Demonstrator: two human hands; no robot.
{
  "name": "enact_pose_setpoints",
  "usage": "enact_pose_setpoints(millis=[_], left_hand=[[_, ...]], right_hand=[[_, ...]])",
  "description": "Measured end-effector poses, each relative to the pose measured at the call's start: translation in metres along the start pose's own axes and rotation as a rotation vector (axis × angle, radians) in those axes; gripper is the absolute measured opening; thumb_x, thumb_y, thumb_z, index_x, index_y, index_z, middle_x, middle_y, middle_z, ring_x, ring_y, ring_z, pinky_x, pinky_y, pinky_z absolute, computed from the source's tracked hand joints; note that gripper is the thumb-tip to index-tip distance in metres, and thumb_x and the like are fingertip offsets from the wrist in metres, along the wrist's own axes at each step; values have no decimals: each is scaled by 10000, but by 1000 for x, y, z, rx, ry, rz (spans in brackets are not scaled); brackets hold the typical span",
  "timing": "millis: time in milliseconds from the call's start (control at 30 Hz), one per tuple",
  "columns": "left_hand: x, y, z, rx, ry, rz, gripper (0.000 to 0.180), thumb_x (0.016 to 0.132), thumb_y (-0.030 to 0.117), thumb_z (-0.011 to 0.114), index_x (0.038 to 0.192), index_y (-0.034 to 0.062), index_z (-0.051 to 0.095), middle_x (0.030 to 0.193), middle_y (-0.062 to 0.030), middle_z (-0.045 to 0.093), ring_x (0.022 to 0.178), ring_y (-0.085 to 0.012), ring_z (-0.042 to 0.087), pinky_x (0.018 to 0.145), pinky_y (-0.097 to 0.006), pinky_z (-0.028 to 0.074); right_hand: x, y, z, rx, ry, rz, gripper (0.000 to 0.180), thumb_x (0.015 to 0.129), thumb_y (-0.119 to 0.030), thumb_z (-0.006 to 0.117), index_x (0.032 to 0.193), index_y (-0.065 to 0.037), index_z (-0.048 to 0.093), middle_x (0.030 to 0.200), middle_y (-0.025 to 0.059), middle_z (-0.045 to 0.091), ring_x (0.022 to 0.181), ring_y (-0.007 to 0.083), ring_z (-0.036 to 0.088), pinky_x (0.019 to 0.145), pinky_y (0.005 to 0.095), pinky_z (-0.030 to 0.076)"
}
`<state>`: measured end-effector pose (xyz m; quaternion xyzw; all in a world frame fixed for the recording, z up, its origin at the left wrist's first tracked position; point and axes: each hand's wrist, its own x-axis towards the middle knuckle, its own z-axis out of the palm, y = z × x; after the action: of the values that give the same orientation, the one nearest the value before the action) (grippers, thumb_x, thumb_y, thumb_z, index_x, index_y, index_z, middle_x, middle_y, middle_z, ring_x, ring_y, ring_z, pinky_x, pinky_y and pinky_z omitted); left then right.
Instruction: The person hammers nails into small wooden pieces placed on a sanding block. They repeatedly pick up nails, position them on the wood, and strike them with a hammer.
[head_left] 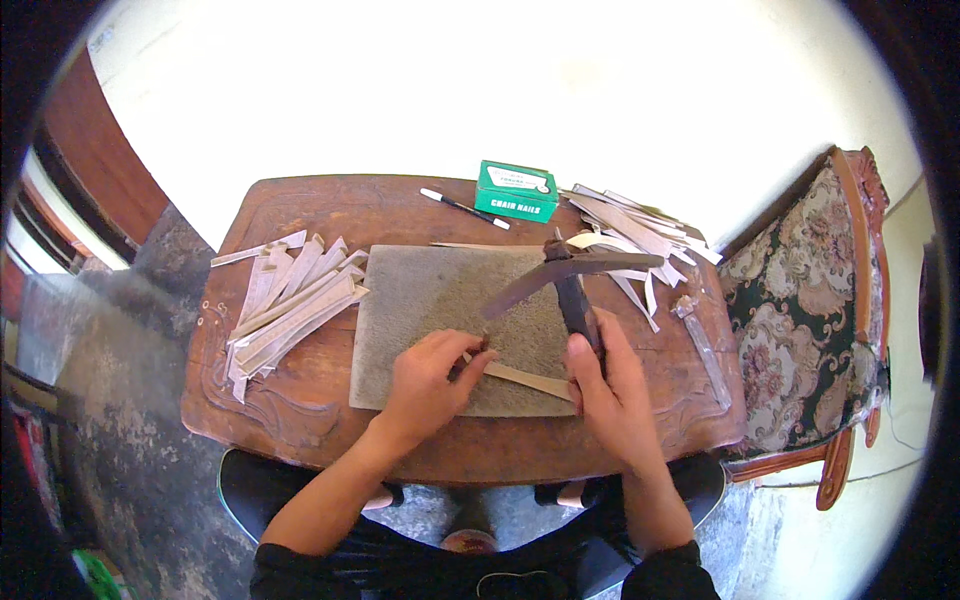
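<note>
My right hand [612,395] is closed round the dark handle of a hammer [574,285]. The hammer's long, curved metal head is raised over a grey stone-like slab [400,300]. My left hand [432,375] is closed in a pinch above the slab's near half. Between its thumb and finger stands a small dark piece that looks like a nail [486,341]. Below that, a narrow pale strip [525,378] lies across the slab, one end under my left fingers. Its other end reaches my right hand, and I cannot tell whether that hand touches it.
The slab rests on a carved wooden table [300,410]. Pale cut strips [300,290] are heaped at left, more strips [630,220] at back right. A green-and-white box [517,190] and a pen [463,208] lie behind. Another hammer-like tool [703,350] lies right, near a patterned chair [810,300].
</note>
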<state>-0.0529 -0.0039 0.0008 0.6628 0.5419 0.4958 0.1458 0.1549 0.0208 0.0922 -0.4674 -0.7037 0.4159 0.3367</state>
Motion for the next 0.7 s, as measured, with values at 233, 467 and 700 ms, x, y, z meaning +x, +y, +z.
enact_pose_setpoints(millis=[233, 467, 700], left_hand=[[5, -5, -5, -214, -71, -343, 137, 925, 128, 741, 908, 6, 683, 812, -60, 708, 730, -89, 629, 633, -248, 472], [4, -8, -3, -308, -45, -399, 136, 937, 131, 732, 929, -1, 700, 805, -43, 710, 733, -79, 629, 661, -254, 489], [6, -5, -5, -238, -108, -390, 146, 932, 130, 738, 932, -13, 710, 853, -52, 725, 783, -89, 651, 704, -259, 509]], right_hand=[[11, 60, 37, 559, -32, 316, 309, 1103, -307, 430, 1305, -79, 486, 767, -2, 479, 538, 77, 467, 469, 235, 401], [11, 65, 39, 593, -4, 299, 330, 1096, -326, 448, 1323, -90, 489, 774, 3, 492, 534, 84, 471, 459, 246, 401], [11, 64, 37, 565, -26, 313, 348, 1090, -331, 460, 1349, -102, 496, 780, 5, 494, 540, 86, 470, 472, 240, 401]])
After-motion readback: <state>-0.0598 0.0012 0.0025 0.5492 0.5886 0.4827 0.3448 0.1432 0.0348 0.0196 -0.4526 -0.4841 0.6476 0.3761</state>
